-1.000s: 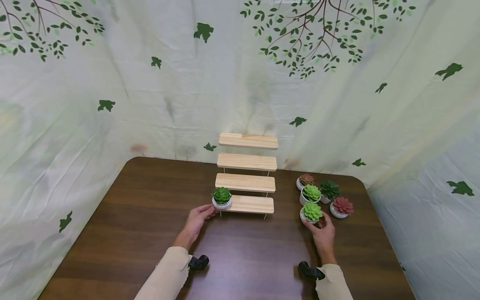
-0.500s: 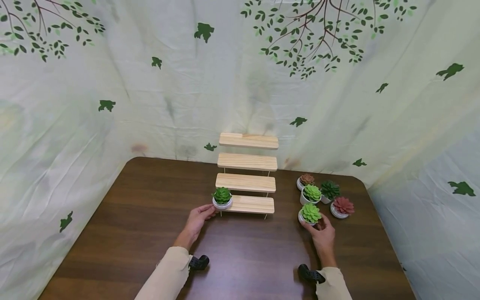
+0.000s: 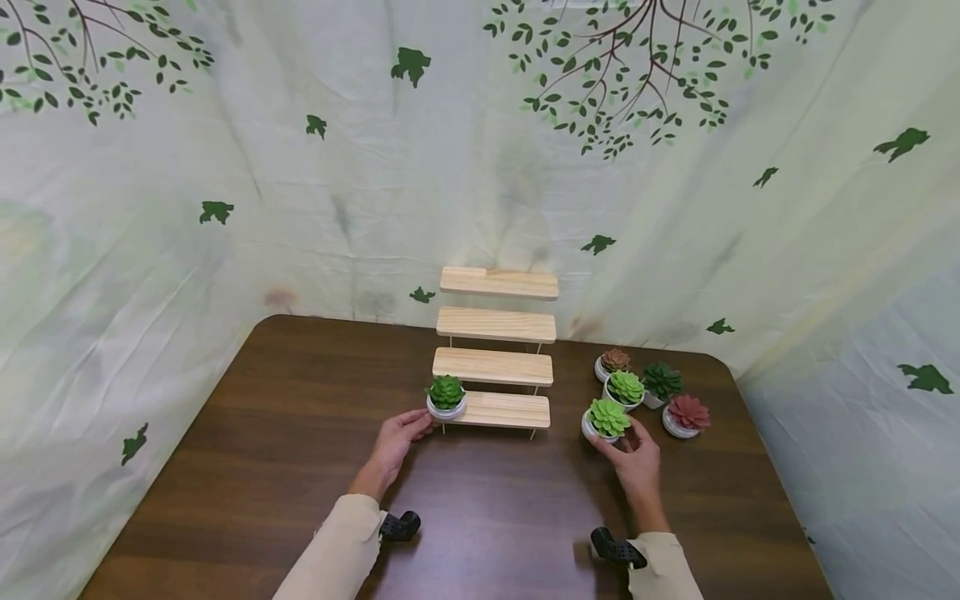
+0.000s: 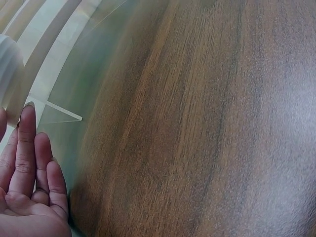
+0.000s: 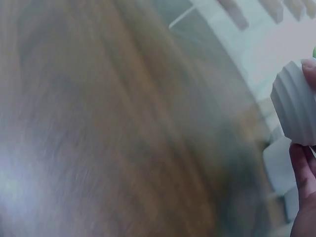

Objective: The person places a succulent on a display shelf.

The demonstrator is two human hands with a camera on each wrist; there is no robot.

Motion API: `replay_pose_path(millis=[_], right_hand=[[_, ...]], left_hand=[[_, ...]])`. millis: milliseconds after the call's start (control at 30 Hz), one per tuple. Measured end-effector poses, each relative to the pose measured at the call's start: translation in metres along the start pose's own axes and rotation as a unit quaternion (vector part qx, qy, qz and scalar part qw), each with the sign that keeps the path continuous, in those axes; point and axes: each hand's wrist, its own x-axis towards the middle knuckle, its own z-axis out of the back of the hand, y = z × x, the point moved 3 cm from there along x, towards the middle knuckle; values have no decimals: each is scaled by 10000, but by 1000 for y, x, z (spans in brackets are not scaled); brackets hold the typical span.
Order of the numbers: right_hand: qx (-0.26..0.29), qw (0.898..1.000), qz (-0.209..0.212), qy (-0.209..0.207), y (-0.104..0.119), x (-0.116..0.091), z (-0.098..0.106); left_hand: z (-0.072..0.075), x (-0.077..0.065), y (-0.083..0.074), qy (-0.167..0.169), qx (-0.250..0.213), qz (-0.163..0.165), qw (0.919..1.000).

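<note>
My left hand (image 3: 393, 444) is at the left end of the lowest board of a tiered wooden stand (image 3: 506, 410). Its fingertips touch the lower left side of a white pot with a dark green artificial succulent (image 3: 446, 392). In the left wrist view the fingers (image 4: 24, 148) lie nearly straight, and the pot (image 4: 9, 69) is cut off by the frame edge. My right hand (image 3: 637, 462) grips a white pot with a bright green succulent (image 3: 608, 417), right of the stand. The right wrist view shows thumb and fingers around this ribbed pot (image 5: 295, 106).
Several more potted succulents stand at the right: a brown one (image 3: 616, 360), a light green one (image 3: 626, 387), a dark green one (image 3: 662, 380) and a red one (image 3: 687, 412). The brown table (image 3: 300, 392) meets a leaf-printed curtain (image 3: 360, 208) behind the stand.
My right hand has moved left with the bright green succulent, away from the other pots. My left hand and the dark green succulent on the stand stay put.
</note>
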Motion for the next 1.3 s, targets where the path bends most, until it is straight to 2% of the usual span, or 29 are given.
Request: replay_pose_path(millis=[200,600,933,1300], right_hand=[[254,9989,345,196,20,-3,-13],[308,9957,620,615,48,-8,-46],[234,9899,981,998,58,-15,-77],[223,9857,1054,1297,68,-22,-107]], left_hand=[[1,2,3,-21,1,3,10000],[2,2,3,-22,-20,-22,10000],[2,0,4,27,-5,-18,10000],[2,1,3,54,-7,-1,10000]])
